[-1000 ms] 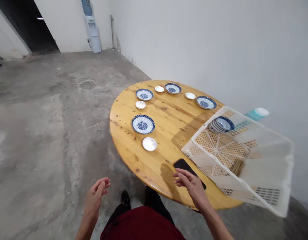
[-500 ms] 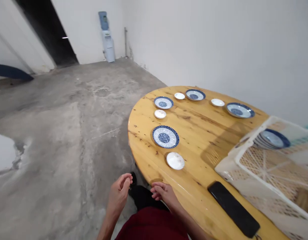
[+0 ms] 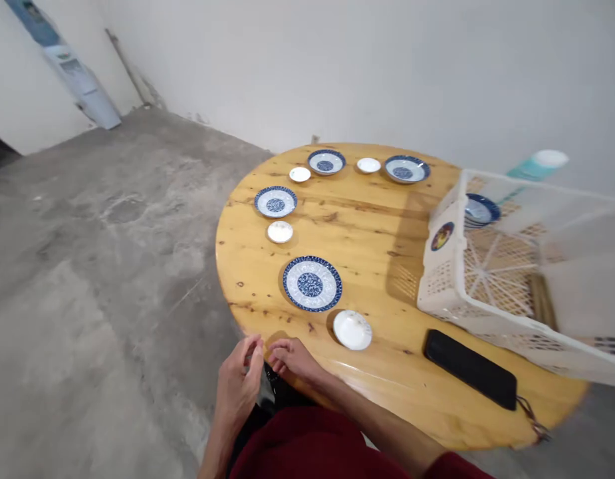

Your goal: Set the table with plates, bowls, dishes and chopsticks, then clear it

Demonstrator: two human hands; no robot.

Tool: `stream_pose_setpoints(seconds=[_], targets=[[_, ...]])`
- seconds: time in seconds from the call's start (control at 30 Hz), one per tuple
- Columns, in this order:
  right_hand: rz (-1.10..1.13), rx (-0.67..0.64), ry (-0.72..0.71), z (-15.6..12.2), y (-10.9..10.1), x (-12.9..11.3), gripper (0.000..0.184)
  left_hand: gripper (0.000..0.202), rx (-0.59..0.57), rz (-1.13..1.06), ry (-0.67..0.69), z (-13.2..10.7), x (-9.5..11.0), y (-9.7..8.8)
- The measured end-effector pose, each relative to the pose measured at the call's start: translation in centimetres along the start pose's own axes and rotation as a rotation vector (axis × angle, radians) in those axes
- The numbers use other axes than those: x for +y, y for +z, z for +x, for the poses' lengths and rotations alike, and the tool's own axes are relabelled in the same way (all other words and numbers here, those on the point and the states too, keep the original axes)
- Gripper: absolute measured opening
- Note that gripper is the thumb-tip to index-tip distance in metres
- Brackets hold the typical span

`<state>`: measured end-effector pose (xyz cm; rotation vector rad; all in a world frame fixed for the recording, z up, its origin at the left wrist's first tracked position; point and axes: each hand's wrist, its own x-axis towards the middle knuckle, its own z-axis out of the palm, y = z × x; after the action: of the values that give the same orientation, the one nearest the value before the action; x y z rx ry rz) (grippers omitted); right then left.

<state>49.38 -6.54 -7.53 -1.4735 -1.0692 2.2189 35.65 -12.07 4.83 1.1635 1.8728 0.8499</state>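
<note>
My left hand [image 3: 242, 376] hovers at the table's near left edge, fingers loosely curved with a gap to the thumb, holding nothing. Beside it, my right hand [image 3: 291, 357] is over the rim of the round wooden table [image 3: 347, 399], also empty with relaxed, slightly bent fingers. The nearest things to my hands are a blue-and-white plate [image 3: 312, 284] and a small white dish [image 3: 352, 330]. Farther round the edge are another small dish [image 3: 280, 231], a patterned plate [image 3: 276, 201], a dish [image 3: 300, 174], a plate [image 3: 326, 161], a dish [image 3: 368, 165] and a plate [image 3: 407, 169].
A white plastic crate [image 3: 459, 266] stands on the right, with stacked blue-rimmed dishes [image 3: 479, 211] and brown sticks inside. In front of it lies a black phone [image 3: 471, 369] with a strap. A turquoise-and-white object [image 3: 536, 165] rises behind. The water dispenser [image 3: 80, 86] is far left.
The view has swung right, so more of the crate and table shows. My hands have come closer together, and my right hand now sits over the table's edge.
</note>
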Motion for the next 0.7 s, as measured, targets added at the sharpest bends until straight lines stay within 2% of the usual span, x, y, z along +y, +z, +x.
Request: stream_pose_setpoints(seconds=[0.1, 0.2, 0.33, 0.4, 0.5, 0.7], targets=[[0.011, 0.035, -0.044, 0.9, -0.2, -1.4, 0.024, 0.043, -0.118, -0.008, 0.032, 2.4, -0.2, -0.4], [0.077, 0.106, -0.073, 1.4, -0.1, -1.8, 0.024, 0.044, -0.234, 0.004, 0.070, 5.0, -0.2, -0.9], [0.245, 0.269, -0.077, 2.4, 1.8, -1.7, 0.027, 0.046, -0.341, 0.025, 0.124, 8.6, -0.4, -2.7], [0.292, 0.338, -0.061, 3.3, 3.7, -1.8, 0.028, 0.046, -0.386, 0.020, 0.158, 10.5, -1.1, -4.5], [0.299, 0.380, -0.052, 5.3, 7.8, -2.7, 0.031, 0.047, -0.406, -0.002, 0.192, 13.4, -2.9, -8.3], [0.163, 0.319, -0.070, 10.3, 16.4, -5.8, 0.026, 0.052, -0.345, -0.064, 0.146, 19.2, -7.8, -16.1]])
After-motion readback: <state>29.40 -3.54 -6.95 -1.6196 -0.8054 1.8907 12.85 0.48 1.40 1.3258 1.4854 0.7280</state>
